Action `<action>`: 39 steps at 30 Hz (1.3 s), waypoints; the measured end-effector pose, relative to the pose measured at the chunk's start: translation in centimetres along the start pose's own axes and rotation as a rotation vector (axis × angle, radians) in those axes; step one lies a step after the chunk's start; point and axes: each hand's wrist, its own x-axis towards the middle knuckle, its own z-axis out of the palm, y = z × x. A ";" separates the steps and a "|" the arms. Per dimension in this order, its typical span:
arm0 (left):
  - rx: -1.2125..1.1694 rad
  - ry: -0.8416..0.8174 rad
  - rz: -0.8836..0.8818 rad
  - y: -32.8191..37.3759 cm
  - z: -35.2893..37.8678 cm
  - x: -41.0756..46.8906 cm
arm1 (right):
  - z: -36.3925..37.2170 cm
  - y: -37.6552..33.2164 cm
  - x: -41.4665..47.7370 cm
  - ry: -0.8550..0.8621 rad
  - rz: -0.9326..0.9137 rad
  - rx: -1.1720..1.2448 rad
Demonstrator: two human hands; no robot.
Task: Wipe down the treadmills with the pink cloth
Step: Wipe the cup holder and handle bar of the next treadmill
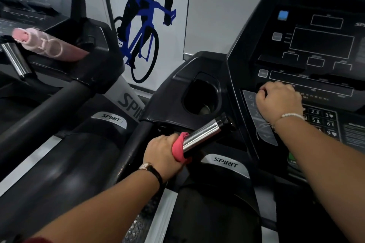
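Note:
My left hand [165,153] is wrapped around the pink cloth [180,150], which encircles the chrome pulse grip [203,134] of the black treadmill in front of me. Only a fold of cloth shows past my fingers. My right hand [279,102] rests as a closed fist on the treadmill's console [320,45], just above the number keypad [324,120]. Nothing shows inside that fist.
A second treadmill [59,89] stands to the left, with a pink bottle [49,47] lying in its cup holder and its own chrome grip [15,59]. An empty cup holder [201,94] sits between my hands. A cyclist poster [146,25] covers the wall behind.

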 end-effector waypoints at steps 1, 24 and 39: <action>-0.001 0.011 -0.001 -0.1 0.0 0.0 | -0.1 0.0 0.1 -0.017 -0.002 -0.004; -0.133 -0.588 0.103 -1.3 -4.0 2.2 | -3.7 -15.2 -7.1 -0.063 -0.178 -0.289; -0.043 -0.257 0.059 -1.2 -1.8 -0.5 | -3.6 -15.4 -6.8 -0.107 -0.198 -0.302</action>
